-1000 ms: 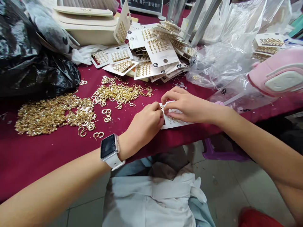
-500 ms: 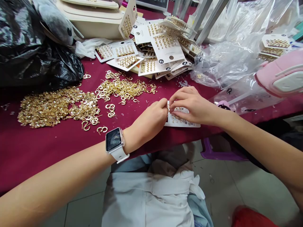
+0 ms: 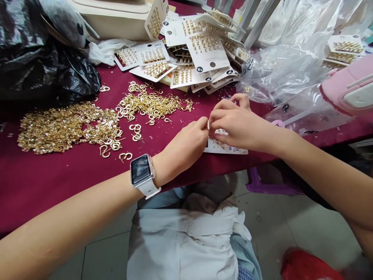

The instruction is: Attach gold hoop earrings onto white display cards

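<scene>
A white earring card [image 3: 237, 150] with rows of small gold studs lies at the table's front edge, partly hidden under my hands. My left hand [image 3: 186, 144], a watch [image 3: 141, 171] on its wrist, is closed at the card's left end with the fingers curled over it. Over the upper part of the card, my right hand [image 3: 237, 126] has its thumb and fingers pinched close to my left fingertips. Whatever small piece sits between those fingers is hidden. To the left lie a pile of gold hoop earrings [image 3: 148, 107] and a wider heap of small gold pieces [image 3: 52, 126].
Filled earring cards [image 3: 206, 54] are stacked at the back. A black plastic bag [image 3: 43, 74] stands far left, near a cream box [image 3: 116, 19]. Clear plastic bags [image 3: 279, 74] and a pink bottle [image 3: 346, 89] occupy the right. A purple stool [image 3: 262, 186] is below.
My right hand has shifted slightly, with one finger now lifted and bent outward. My left hand stays at the card's left end. The view has tilted a little.
</scene>
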Demonstrator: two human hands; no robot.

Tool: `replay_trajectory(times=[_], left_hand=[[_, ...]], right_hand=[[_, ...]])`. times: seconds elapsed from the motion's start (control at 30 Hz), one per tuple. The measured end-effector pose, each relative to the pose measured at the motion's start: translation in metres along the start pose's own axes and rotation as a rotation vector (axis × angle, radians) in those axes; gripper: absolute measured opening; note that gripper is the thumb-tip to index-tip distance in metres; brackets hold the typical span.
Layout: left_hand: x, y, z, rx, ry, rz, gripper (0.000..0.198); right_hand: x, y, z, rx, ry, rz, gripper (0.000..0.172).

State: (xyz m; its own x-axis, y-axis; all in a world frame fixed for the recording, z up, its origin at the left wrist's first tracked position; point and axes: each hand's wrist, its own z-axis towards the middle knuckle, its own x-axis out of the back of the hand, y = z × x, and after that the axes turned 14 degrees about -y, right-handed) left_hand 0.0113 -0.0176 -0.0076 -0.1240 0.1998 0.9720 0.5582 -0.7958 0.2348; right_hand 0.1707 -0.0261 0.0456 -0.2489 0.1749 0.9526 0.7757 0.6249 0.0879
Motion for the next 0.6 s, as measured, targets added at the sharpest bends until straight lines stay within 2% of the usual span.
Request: replay_trajectory(times=[0.13,0.27,0.37,0.47,0.53,0.57,0.6], left_hand=[[-0.002,-0.001,0.0,-0.01,0.018,0.01,0.019],[-0.002,-0.002,0.0,-0.012,0.014,-0.012,0.017],[-0.003,-0.003,-0.001,-0.009,0.042,-0.021,0.016],[-0.001,-0.004,-0.003,-0.039,0.05,-0.019,0.016],[0.001,-0.006,-0.004,-0.041,0.001,-0.03,0.018],[0.002,-0.006,-0.005,-0.031,-0.016,-0.04,0.02],[0.003,-0.007,-0.005,-0.017,-0.015,-0.049,0.02]], right_hand=[[0.005,-0.001,0.0,-0.011,-0.031,0.014,0.026],[0.0,-0.004,0.004,-0.032,-0.041,0.03,0.023],[0.002,-0.009,0.001,-0.087,-0.008,0.056,0.022],[0.016,-0.023,-0.02,-0.081,0.15,0.191,0.024],[0.025,-0.038,-0.046,0.036,0.223,0.414,0.023],[0.028,-0.048,-0.062,0.142,0.2,0.536,0.026],[0.029,-0.058,-0.078,0.204,0.119,0.617,0.029]])
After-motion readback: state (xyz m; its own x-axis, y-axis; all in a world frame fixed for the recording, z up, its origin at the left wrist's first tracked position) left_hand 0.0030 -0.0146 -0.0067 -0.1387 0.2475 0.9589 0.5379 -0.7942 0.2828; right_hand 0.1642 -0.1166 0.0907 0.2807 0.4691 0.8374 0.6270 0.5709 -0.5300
